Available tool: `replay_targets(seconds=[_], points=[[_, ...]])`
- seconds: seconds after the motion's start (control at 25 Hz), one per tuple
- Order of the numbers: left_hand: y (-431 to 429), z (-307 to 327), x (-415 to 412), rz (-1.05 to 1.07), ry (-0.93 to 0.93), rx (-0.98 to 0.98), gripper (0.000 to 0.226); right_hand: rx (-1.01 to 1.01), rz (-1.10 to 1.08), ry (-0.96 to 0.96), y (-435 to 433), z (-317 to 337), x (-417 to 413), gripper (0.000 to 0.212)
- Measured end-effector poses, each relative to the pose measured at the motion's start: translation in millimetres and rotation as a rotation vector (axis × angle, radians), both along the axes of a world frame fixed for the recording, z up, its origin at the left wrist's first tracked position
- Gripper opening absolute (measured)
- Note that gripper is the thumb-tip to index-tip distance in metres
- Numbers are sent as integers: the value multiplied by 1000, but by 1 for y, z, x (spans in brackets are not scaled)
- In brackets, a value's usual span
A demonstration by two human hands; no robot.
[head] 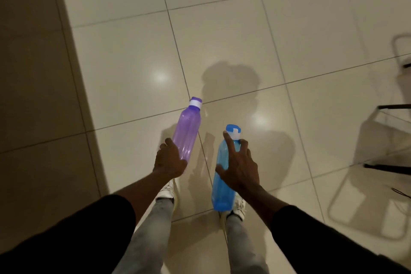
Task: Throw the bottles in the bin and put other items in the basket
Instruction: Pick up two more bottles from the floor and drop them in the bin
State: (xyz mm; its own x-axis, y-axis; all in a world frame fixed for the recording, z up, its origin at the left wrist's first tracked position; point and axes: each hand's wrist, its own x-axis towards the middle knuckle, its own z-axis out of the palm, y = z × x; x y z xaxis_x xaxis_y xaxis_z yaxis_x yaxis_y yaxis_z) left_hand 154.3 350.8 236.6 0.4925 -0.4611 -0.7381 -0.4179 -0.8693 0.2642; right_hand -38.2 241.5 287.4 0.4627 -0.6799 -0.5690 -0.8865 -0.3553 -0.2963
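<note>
View from a head-worn camera, looking down at a person standing on a glossy cream tiled floor [244,40], one bottle in each hand.

The left hand [170,160] grips a translucent purple plastic bottle [186,131] by its lower end. The fingers [164,143] are curled round the base, and the body and white-banded cap point up and away beyond them.

The right hand [241,171] holds a translucent blue plastic bottle [222,193] near its upper part. Its fingers [230,142] are spread over the shoulder, with the forefinger stretched along the neck towards the blue and white cap and the thumb pressed on the opposite side. Most of the body hangs below the fingers. This grip looks meant for carrying rather than opening, with the forefinger probably steadying the bottle against swinging.

Both bottles look empty and are well apart from each other. Below the fingers are grey trousers and white shoes [166,191]. Far to the right of the right fingers stands a pale metal frame [340,204], perhaps of a chair.

Neither bin nor basket is in view, so the bottles are most likely being carried to the bin.
</note>
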Motion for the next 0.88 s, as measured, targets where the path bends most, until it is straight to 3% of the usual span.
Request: replay_targets(seconds=[0.36, 0.64, 0.88], points=[[92, 190, 19, 148, 13, -64, 75, -79, 138, -45, 13, 174, 22, 106], [158, 259, 18, 291, 7, -72, 77, -98, 315, -117, 44, 238, 32, 106], [211, 286, -55, 540, -63, -158, 81, -139, 472, -192, 41, 267, 9, 98]])
